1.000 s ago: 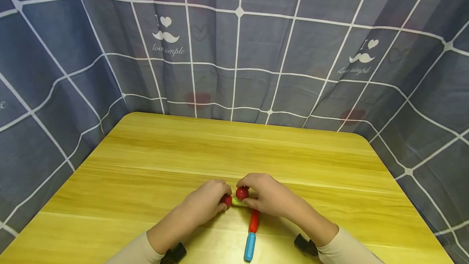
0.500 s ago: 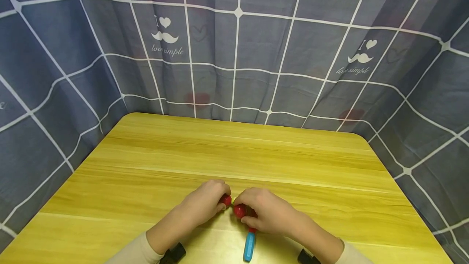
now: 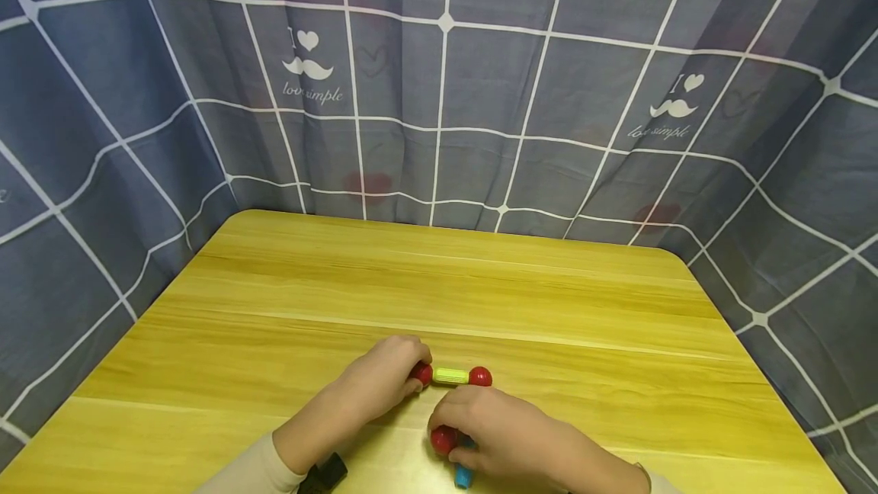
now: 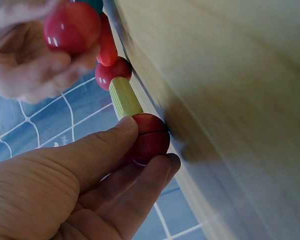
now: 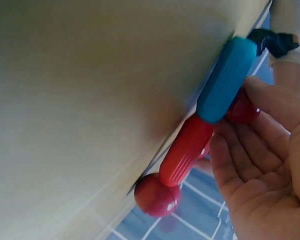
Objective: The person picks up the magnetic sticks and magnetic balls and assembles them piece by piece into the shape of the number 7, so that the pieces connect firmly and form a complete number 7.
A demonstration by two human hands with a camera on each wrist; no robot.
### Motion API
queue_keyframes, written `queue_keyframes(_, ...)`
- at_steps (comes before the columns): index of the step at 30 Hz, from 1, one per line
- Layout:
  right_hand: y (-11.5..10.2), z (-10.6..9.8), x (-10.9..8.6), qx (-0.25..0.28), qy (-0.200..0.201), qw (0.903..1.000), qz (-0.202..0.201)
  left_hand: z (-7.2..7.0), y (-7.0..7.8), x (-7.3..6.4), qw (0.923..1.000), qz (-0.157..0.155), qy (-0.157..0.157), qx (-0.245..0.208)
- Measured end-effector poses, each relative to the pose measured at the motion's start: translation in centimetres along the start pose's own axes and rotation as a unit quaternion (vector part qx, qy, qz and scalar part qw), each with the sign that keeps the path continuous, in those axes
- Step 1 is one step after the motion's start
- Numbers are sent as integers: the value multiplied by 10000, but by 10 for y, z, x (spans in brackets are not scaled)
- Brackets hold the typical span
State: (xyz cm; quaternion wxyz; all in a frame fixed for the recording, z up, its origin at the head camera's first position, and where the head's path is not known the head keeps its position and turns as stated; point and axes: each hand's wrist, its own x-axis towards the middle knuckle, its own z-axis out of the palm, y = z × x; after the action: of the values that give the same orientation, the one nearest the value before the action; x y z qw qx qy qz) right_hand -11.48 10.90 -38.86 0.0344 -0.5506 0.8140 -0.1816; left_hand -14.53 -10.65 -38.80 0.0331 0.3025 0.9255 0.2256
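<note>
My left hand [image 3: 384,378] pinches a red ball [image 4: 150,140] between thumb and fingers at the table's near middle. From that ball a yellow-green ribbed rod [image 3: 450,376] runs right to a second red ball [image 3: 481,376]. A red rod [image 5: 186,150] meets the second ball, and a blue rod [image 5: 227,80] continues in line with it toward me. My right hand [image 3: 504,433] holds a separate red ball [image 3: 443,441] beside the blue rod; whether they touch I cannot tell. In the head view the right hand covers the red rod and part of the blue one.
The yellow wood-grain table [image 3: 439,288] stretches away behind the hands. A grey-blue curtain [image 3: 398,97] with white grid lines hangs along its back and sides. A black wrist device [image 3: 325,473] is by the left sleeve.
My right hand has carried its red ball from over the yellow-green rod toward me, beside the blue rod. This uncovers the yellow-green rod and second ball. My left hand stays in place.
</note>
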Motion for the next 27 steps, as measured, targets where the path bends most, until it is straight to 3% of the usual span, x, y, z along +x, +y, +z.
queue_keyframes(5,-8,2,-2,89,-321,9994,-125,0,-1,0,10000,18,11,0)
queue_keyframes(17,-17,7,-1,-94,-526,9969,-585,0,-1,1,10000,33,-9,15)
queue_keyframes(21,-18,8,-1,26,-515,9967,-621,0,-1,1,10000,71,12,43)
queue_keyframes(27,-12,-3,-8,337,-338,9984,-295,0,0,0,9999,80,-15,79)
